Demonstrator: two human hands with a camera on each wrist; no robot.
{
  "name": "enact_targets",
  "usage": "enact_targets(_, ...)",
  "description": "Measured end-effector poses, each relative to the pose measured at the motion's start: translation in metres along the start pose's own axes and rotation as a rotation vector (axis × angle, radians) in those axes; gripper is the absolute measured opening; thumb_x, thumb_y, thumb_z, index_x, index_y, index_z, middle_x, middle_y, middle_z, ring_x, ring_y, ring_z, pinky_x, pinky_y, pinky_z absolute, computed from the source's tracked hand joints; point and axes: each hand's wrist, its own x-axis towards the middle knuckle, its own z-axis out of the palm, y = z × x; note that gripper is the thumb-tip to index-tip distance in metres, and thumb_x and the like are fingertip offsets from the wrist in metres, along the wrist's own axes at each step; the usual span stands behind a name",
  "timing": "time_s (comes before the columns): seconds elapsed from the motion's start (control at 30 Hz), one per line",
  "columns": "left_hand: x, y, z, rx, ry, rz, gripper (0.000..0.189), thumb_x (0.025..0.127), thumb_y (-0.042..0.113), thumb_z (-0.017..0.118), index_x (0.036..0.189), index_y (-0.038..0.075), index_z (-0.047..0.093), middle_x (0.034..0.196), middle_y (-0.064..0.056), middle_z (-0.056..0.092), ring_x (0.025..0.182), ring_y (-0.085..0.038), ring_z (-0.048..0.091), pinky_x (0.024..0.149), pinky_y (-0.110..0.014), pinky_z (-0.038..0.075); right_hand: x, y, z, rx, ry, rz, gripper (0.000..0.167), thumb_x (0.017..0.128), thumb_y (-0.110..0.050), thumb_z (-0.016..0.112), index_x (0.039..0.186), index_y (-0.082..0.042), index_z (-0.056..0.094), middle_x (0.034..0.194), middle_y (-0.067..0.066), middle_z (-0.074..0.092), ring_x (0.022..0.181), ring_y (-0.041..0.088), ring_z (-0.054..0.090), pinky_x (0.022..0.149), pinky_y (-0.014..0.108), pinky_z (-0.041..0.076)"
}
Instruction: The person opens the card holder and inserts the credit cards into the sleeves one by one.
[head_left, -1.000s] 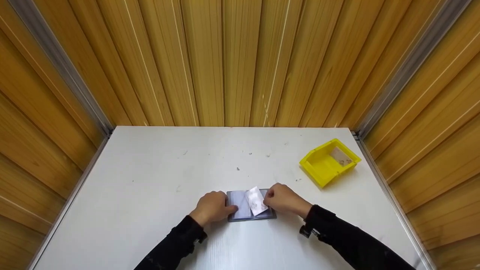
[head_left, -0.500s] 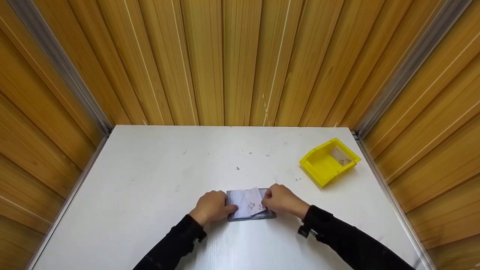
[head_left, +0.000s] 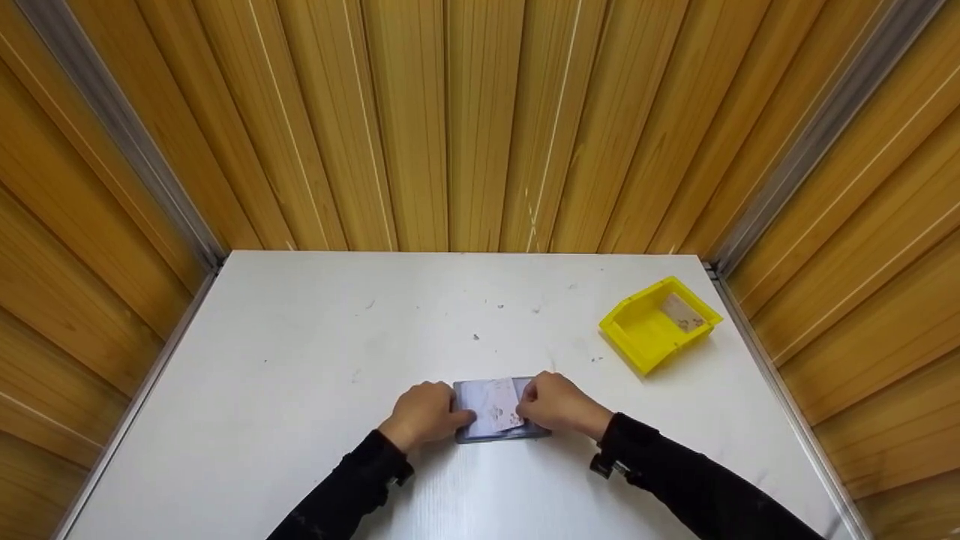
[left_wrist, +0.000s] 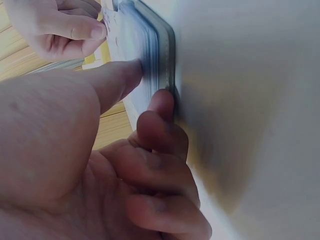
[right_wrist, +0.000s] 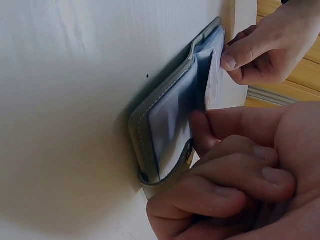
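A stitched card holder with clear plastic sleeves lies open on the white table. My left hand holds its left side, thumb over the stacked sleeves and fingertips at the cover's edge in the left wrist view. A pale card with a small printed pattern is pinched between the thumb and forefinger of my right hand. It lies slanted across the left-hand sleeves. In the right wrist view, the right half of the holder shows a clear pocket and a strap with a snap button.
A yellow bin stands at the back right of the table, a similar patterned card inside it. Wood-look panels wall the table at the back and both sides.
My right hand has shifted slightly left with the card, which now lies flatter and further over the left sleeves, its print showing more clearly. My left hand has stayed in place.
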Motion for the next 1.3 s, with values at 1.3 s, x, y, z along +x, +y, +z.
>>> enact_targets(1.3, 0.0, -0.001, -0.001, 0.02, 0.016, 0.013, 0.04, 0.098, 0.037, 0.079, 0.068, 0.016, 0.062, 0.065, 0.005, 0.055, 0.061, -0.015, 0.048, 0.058, -0.031, 0.037, 0.005, -0.012, 0.014, -0.038, 0.058, -0.127, 0.013, 0.088, -0.016, 0.078, 0.076, -0.012, 0.077, 0.078, -0.004, 0.065, 0.072, 0.013, 0.057, 0.062, 0.025, 0.044)
